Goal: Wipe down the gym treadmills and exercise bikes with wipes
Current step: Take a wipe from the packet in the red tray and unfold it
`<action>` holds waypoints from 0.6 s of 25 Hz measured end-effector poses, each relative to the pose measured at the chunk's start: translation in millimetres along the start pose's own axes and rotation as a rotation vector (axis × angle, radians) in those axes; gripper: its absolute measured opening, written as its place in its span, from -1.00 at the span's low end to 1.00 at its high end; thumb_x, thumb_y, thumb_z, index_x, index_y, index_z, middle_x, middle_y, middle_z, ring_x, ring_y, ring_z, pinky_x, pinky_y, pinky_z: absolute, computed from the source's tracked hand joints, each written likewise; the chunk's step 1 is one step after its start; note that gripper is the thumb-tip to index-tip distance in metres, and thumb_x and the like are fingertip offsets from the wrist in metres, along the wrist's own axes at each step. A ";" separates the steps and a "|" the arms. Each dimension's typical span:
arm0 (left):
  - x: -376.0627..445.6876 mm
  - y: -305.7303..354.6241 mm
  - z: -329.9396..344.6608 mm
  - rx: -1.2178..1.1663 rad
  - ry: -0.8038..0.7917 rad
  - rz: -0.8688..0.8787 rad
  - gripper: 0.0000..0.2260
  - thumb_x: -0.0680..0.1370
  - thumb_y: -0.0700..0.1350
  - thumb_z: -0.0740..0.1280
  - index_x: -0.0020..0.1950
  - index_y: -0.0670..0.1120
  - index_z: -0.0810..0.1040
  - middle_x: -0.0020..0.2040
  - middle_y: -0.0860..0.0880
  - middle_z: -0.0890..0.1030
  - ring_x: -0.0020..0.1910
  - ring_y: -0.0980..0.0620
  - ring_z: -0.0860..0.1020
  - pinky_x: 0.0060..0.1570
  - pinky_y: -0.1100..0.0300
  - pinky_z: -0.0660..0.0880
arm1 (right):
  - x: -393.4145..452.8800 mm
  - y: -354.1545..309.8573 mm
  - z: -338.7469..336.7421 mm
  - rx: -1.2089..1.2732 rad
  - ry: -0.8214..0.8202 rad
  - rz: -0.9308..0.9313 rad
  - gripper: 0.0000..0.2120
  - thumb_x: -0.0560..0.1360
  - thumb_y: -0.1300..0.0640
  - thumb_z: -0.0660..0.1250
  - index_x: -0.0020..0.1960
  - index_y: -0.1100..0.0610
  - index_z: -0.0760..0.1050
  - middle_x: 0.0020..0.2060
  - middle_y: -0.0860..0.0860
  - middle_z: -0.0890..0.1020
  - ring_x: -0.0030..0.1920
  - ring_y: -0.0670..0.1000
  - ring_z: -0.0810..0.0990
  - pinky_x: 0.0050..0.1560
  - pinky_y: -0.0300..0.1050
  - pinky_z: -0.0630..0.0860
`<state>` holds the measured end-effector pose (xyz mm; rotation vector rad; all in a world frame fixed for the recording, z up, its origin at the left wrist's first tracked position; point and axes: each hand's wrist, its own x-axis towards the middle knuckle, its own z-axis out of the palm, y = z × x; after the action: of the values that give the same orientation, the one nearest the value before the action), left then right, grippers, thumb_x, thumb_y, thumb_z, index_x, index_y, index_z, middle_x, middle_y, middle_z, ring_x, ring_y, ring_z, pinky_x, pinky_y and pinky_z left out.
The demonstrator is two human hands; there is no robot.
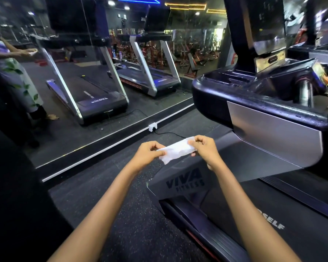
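A white wipe [176, 151] is stretched between both my hands in front of me. My left hand [150, 154] pinches its left end and my right hand [204, 148] pinches its right end. They hover above the front motor cover of a treadmill [187, 184] marked VIVA FITNESS. The treadmill's silver upright [273, 133] and black console tray [235, 86] rise on the right. Its belt [292, 224] runs to the lower right.
A wall mirror [102, 82] ahead reflects two treadmills and a person at the left. A white power socket [152, 127] with a black cable sits on the floor by the mirror's base. Dark speckled rubber floor [106, 195] lies to my left.
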<state>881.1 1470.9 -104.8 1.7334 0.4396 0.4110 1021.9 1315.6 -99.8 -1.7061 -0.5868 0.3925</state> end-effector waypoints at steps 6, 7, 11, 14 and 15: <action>-8.8 6.5 3.4 -0.106 -0.382 -0.053 -0.63 0.45 -0.50 0.29 0.05 -0.07 0.54 0.05 -0.03 0.56 -0.03 0.06 0.51 -0.11 0.23 0.46 | 2.7 -8.4 0.9 0.042 -0.021 0.027 -0.88 0.41 0.31 0.43 -0.06 0.27 0.57 -0.35 0.09 0.60 -0.41 -0.05 0.49 -0.40 -0.27 0.45; -9.4 6.6 4.3 -0.079 -0.441 -0.064 -0.63 0.46 -0.49 0.27 0.09 -0.08 0.56 0.08 -0.04 0.56 0.02 0.07 0.51 -0.06 0.26 0.47 | 2.6 -10.1 1.0 0.034 -0.025 0.022 -0.89 0.40 0.31 0.44 -0.09 0.24 0.57 -0.35 0.07 0.62 -0.38 -0.04 0.51 -0.37 -0.27 0.47; -10.1 5.0 10.6 -0.077 -0.468 -0.154 -0.59 0.48 -0.49 0.24 0.26 -0.15 0.51 0.04 -0.10 0.58 -0.05 0.09 0.52 -0.14 0.37 0.49 | -0.3 -13.8 -0.4 -0.013 0.004 -0.081 -0.92 0.38 0.30 0.46 -0.19 0.16 0.61 -0.32 0.05 0.64 -0.30 -0.04 0.57 -0.25 -0.17 0.50; -8.8 4.0 14.0 -0.134 -0.345 -0.207 -0.58 0.49 -0.45 0.27 0.30 -0.16 0.50 -0.13 -0.06 0.60 -0.18 0.11 0.55 -0.20 0.35 0.50 | -9.0 -14.8 -1.9 -0.087 0.007 -0.214 -0.89 0.39 0.26 0.47 -0.24 0.08 0.62 -0.31 0.04 0.66 -0.28 -0.07 0.58 -0.15 -0.13 0.53; -8.1 3.4 14.5 -0.170 -0.298 -0.210 -0.60 0.49 -0.45 0.27 0.28 -0.16 0.52 -0.15 -0.05 0.62 -0.20 0.12 0.56 -0.20 0.33 0.51 | -13.5 -14.8 -1.0 -0.115 -0.010 -0.261 -0.89 0.39 0.26 0.46 -0.24 0.07 0.62 -0.32 0.05 0.67 -0.28 -0.06 0.59 -0.14 -0.12 0.54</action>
<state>881.6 1453.9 -104.6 1.5346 0.3549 0.0361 1008.9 1309.2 -85.9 -1.7097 -0.8415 0.1844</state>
